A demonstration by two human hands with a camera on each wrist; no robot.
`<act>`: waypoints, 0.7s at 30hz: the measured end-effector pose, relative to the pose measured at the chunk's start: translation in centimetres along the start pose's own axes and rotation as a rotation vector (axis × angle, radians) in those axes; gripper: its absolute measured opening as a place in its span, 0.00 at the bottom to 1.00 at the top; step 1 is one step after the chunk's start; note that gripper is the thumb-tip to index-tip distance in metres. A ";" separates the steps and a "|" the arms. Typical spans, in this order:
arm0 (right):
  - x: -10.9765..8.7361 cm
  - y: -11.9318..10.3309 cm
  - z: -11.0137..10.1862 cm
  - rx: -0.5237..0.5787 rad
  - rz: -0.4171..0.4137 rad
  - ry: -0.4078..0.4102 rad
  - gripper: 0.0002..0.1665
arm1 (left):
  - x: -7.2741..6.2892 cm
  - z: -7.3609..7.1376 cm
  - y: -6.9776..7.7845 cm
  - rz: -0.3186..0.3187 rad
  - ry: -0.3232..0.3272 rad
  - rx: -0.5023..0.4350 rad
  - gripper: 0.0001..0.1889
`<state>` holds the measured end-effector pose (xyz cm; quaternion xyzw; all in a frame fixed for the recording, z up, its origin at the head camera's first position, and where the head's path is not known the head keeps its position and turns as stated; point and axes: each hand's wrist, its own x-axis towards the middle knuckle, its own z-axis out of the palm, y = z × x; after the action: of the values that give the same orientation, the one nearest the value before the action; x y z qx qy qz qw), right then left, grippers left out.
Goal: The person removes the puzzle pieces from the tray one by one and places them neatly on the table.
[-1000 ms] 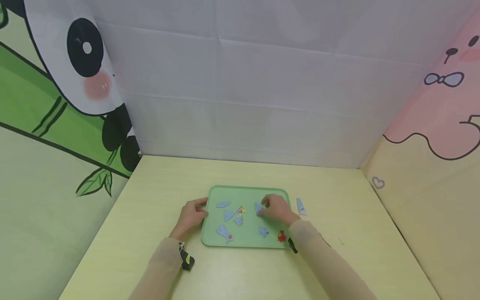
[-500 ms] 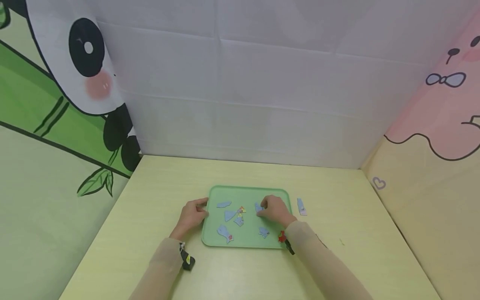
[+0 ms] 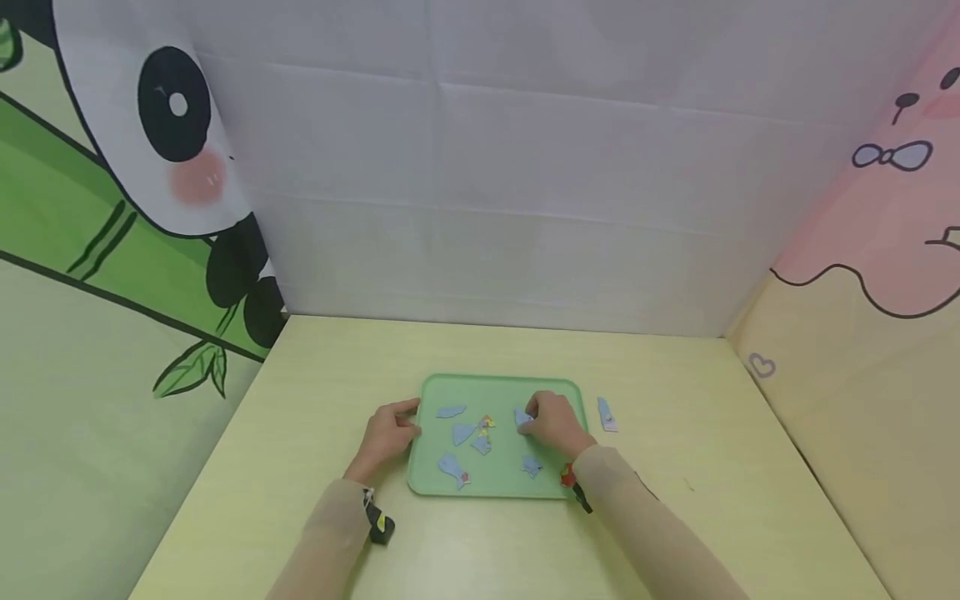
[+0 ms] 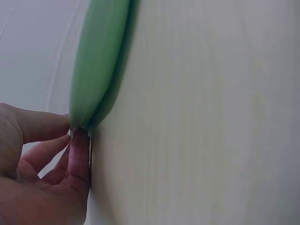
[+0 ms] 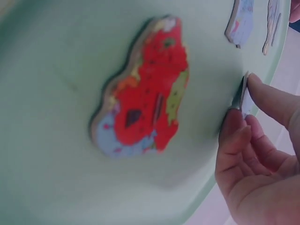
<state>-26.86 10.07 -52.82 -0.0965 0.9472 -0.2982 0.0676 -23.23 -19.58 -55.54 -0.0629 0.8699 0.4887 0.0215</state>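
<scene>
Head view: left hand (image 3: 387,433) pinching tray (image 3: 495,483) by left rim; firm hold best, so base won't slide. Loose pieces (image 3: 452,468) in tray's left half. Right hand (image 3: 555,425) pinching blue piece (image 3: 521,415), tray's right half; light edge grip, small turns should serve. Fingers cover part of it, print unreadable. Red piece (image 3: 566,475) partly behind wrist strap (image 3: 582,497). Outlying piece (image 3: 607,415) right of tray, details too small.

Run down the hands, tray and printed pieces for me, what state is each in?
Green tray, resting on the table.
Left hand, gripping the tray's left edge.
Right hand, pinching a blue piece.
Red piece, lying on the tray.
Remaining blue pieces on the tray, lying flat.
Outside piece, lying on the table.
</scene>
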 end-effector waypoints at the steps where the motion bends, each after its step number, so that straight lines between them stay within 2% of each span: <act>1: -0.1 0.1 -0.1 0.008 0.001 0.000 0.19 | 0.0 0.0 0.1 -0.003 -0.002 0.000 0.28; 8: 0.2 0.7 -0.4 0.029 -0.040 0.011 0.15 | -0.2 -0.1 0.4 -0.001 0.000 0.007 0.29; 21: -0.1 1.3 -2.1 0.088 -0.023 0.007 0.09 | -0.5 -0.2 0.4 0.016 0.004 0.025 0.29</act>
<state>-27.34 12.33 -51.85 -0.1034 0.9322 -0.3406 0.0652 -22.74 -19.54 -55.02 -0.0566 0.8766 0.4776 0.0166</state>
